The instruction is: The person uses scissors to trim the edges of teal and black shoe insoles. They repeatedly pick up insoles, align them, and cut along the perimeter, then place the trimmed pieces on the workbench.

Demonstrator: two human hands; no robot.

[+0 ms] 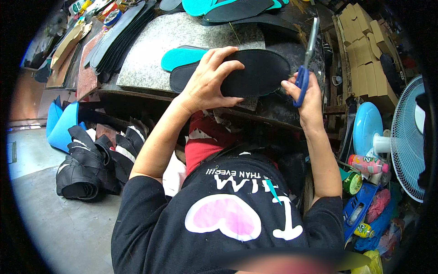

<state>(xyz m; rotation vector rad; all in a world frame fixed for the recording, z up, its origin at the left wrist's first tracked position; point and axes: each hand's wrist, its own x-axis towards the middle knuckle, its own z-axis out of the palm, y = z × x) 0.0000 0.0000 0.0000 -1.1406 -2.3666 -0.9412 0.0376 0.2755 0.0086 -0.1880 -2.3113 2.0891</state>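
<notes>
Black felt-like material made up the insole (255, 73), which was held over the edge of the grey speckled worktop (182, 41), just above a turquoise insole (180, 57) lying flat beneath it. The left hand (205, 82) was spread across the insole's middle, fingers on the upper face and thumb below, pinching it firmly. The right hand (308, 93) was closed around the blue handles of a pair of scissors (305, 64), whose blades were pointed upward, close beside the insole's rounded end; whether the blades were parted could not be told. The insole was judged to be light, thin and flexible, likely to droop if gripped at one tip only, so a broad hold near the middle was thought best suited, with the edge left free. A stack of dark insoles (118, 36) was seen at the far left of the worktop, and a white fan (410, 141) at the right.
</notes>
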